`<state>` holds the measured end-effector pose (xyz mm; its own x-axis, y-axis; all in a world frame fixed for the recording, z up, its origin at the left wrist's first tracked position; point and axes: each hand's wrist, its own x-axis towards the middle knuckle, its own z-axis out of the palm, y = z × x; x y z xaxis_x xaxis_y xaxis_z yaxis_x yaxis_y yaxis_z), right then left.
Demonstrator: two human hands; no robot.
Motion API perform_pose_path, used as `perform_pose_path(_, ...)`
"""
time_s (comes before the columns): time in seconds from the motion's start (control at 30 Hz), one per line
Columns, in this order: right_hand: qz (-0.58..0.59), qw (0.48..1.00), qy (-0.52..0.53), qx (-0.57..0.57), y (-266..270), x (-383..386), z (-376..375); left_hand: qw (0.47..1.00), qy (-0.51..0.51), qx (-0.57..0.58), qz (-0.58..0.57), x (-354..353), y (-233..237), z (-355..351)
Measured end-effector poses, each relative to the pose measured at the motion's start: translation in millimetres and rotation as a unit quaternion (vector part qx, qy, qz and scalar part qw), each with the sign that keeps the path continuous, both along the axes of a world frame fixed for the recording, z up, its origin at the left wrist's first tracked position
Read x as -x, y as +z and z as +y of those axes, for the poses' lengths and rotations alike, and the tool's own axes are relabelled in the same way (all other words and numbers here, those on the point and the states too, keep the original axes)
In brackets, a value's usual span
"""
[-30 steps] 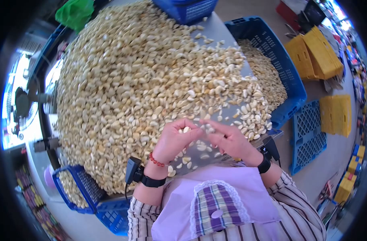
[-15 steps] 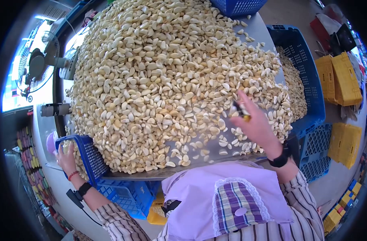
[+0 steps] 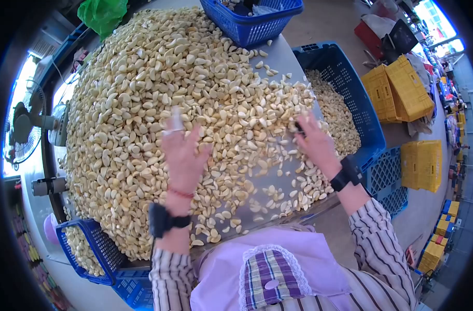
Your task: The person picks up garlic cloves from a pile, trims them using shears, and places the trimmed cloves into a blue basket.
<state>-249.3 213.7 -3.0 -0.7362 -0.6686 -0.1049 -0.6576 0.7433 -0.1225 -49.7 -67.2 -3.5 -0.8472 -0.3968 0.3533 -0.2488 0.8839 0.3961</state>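
A broad heap of pale peeled garlic cloves covers the metal table. My left hand is over the middle of the heap, fingers spread and blurred, with something white around one fingertip. My right hand is at the heap's right side, its fingers bent down among the cloves. A small dark object shows at its fingers, too small to name. On the left, a blue basket holds more cloves.
A large blue crate with cloves stands beyond the table's right edge. At the back is another blue basket, near a green bag. Yellow crates are on the right; a fan stands left.
My left hand has left the blue basket on the left and moved right onto the heap. My right hand stays over the right-hand cloves. The view has shifted, showing more of the back.
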Motion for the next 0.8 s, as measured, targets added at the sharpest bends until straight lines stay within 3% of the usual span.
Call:
perform_pose_path(0.07,0.046,0.999,-0.016,0.021,-6,21,25,0.993,-0.068,-0.038,-0.085,25,-13,38)
perform_pose_path(0.1,0.046,0.996,-0.080,-0.003,-7,32,36,0.982,-0.105,-0.045,-0.150,27,-12,59)
perform_pose_path(0.13,0.047,0.988,-0.145,-0.025,-7,44,43,0.972,-0.161,-0.019,-0.169,24,-11,74)
perform_pose_path(0.2,0.065,0.987,-0.146,0.028,-6,62,57,0.958,-0.218,0.011,-0.185,20,-3,81)
perform_pose_path(0.27,0.069,0.979,-0.134,0.135,-1,70,47,0.845,-0.341,-0.209,-0.354,19,16,72)
perform_pose_path(0.3,0.069,0.979,-0.134,0.138,-1,75,37,0.846,-0.339,-0.207,-0.355,26,15,61)
perform_pose_path(0.37,0.024,0.969,-0.084,0.231,6,79,1,0.960,-0.214,-0.118,-0.135,56,15,22)
perform_pose_path(0.43,0.004,0.964,-0.082,0.254,13,81,-44,0.994,-0.103,0.038,0.017,85,15,-20)
perform_pose_path(0.5,-0.019,0.956,-0.012,0.293,1,94,-82,0.992,0.012,0.122,0.040,113,23,-47)
perform_pose_path(0.63,-0.050,0.959,0.018,0.279,-26,113,-148,0.976,0.080,0.201,-0.014,130,3,-81)
perform_pose_path(0.7,-0.089,0.984,-0.031,0.150,-26,112,-170,0.989,0.065,0.122,-0.058,128,-1,-76)
perform_pose_path(0.73,-0.080,0.978,-0.001,0.190,-30,109,-185,0.992,0.058,0.104,-0.026,125,-3,-74)
perform_pose_path(0.8,-0.130,0.980,0.021,0.151,-33,96,-192,0.995,0.041,0.076,-0.042,117,-9,-68)
